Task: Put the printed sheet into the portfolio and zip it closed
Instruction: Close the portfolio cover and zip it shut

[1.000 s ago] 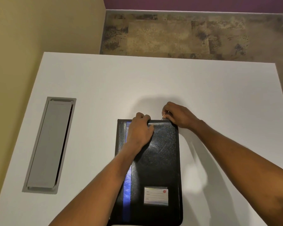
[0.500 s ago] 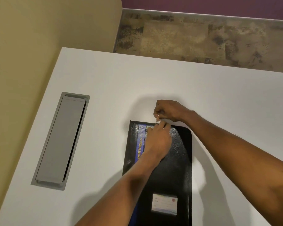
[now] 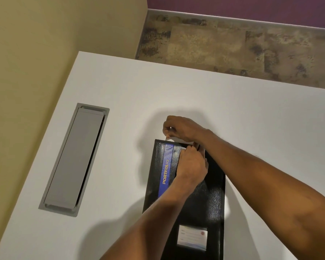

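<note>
Black portfolio (image 3: pixel 193 199), cover shut, flat on white table (image 3: pixel 195 94), far edge pointing away. Printed sheet not visible, presumably inside. Right hand (image 3: pixel 180 129) just beyond far edge, thumb and fingers pinched on small metal zipper pull (image 3: pixel 167 137) near far-left corner. Left hand (image 3: pixel 192 165) on cover beside blue stripe (image 3: pixel 166 169), curled, pressing; grasp unclear. Best practice: pull parallel to edge, cover pinned flat. Grey cable hatch (image 3: pixel 73 158) well left of portfolio.

Office or meeting room: white tabletop (image 3: pixel 214 109) with flush grey cable hatch (image 3: pixel 74 158) at its left; mottled carpet tiles (image 3: pixel 233 47) beyond its far edge.
</note>
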Available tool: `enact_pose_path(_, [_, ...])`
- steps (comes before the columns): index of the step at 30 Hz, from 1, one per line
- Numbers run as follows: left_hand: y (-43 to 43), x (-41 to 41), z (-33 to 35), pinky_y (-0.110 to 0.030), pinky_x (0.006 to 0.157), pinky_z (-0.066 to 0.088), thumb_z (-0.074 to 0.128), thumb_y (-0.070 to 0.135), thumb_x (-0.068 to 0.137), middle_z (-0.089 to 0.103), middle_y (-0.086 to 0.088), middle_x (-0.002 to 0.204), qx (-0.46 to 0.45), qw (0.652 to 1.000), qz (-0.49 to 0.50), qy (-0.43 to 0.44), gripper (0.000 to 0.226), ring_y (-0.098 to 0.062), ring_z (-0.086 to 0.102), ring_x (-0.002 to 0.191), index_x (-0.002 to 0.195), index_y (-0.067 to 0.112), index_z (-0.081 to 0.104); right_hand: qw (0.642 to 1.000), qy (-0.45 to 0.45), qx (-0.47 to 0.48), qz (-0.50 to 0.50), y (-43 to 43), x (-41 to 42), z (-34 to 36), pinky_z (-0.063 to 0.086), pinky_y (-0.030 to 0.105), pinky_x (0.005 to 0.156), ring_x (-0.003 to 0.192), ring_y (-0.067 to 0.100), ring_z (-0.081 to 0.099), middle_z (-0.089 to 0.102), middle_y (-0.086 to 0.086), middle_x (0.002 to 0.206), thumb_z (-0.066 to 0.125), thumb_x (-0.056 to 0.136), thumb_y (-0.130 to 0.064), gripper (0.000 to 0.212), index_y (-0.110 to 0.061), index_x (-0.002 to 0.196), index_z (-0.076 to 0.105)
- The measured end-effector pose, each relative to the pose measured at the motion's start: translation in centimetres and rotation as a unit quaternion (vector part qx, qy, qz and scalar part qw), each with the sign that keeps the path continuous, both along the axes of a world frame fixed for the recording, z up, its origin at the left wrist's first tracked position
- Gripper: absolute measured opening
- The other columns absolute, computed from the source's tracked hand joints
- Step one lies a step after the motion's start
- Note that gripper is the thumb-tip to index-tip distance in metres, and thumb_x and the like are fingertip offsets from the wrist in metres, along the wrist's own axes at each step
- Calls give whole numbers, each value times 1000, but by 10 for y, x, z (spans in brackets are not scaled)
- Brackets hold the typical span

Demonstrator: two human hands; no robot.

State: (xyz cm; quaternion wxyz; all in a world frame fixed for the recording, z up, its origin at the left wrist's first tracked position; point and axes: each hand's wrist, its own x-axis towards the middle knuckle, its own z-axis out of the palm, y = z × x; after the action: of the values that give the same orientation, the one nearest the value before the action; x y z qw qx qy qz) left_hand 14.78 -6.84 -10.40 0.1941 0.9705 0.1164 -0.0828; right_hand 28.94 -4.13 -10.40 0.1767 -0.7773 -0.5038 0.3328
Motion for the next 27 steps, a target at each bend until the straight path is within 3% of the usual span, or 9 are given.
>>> enact_pose_path(6, [1, -2, -3, -42, 89, 51, 55, 29, 99, 69, -14, 115, -23, 999, 8, -32, 34, -32, 65, 104, 122, 7, 65, 1000, -22, 7, -14, 9, -15, -1, 43, 34, 74, 84, 18, 57, 57, -7, 98, 61, 92, -26, 3, -28, 90, 60])
enact_pose_path(10, [2, -6, -7, -42, 99, 48, 52, 31, 101, 63, -15, 128, -54, 998, 11, -13, 41, -31, 61, 113, 134, 7, 57, 998, -36, -14, -41, 9, -17, 2, 47, 37, 79, 88, 19, 59, 58, -6, 99, 66, 92, -29, 4, -25, 93, 65])
enact_pose_path(15, [3, -29, -7, -35, 85, 58, 79, 27, 82, 70, -11, 113, -37, 992, -4, -119, 42, -26, 68, 95, 117, 10, 63, 996, -53, -38, -56, 11, -25, -2, 42, 32, 76, 94, 22, 61, 58, -4, 104, 66, 94, -27, 5, -24, 98, 66])
enact_pose_path(19, [11, -48, -5, -45, 105, 46, 59, 24, 96, 58, -9, 129, -26, 992, -3, -124, 32, -27, 52, 115, 126, 14, 59, 991, -73, -68, -89, 9, -35, 8, 46, 37, 88, 105, 24, 58, 58, 1, 114, 46, 103, -26, 19, -24, 110, 64])
enact_pose_path(23, [25, -67, -1, -56, 123, 27, 42, 32, 106, 48, -7, 153, 19, 999, -9, -34, 46, -27, 39, 146, 148, 17, 49, 979, -82, -21, -187, -17, -55, 14, 46, 42, 100, 120, 23, 53, 58, 2, 128, 45, 106, -30, 29, -21, 130, 59])
enact_pose_path(27, [33, -88, 7, -52, 124, 14, 52, 31, 104, 37, -9, 164, 29, 998, 30, -39, 53, -29, 30, 154, 154, 16, 44, 957, -94, 41, -270, -53, -85, 21, 46, 44, 105, 128, 26, 52, 56, 5, 143, 55, 101, -23, 40, -15, 140, 56])
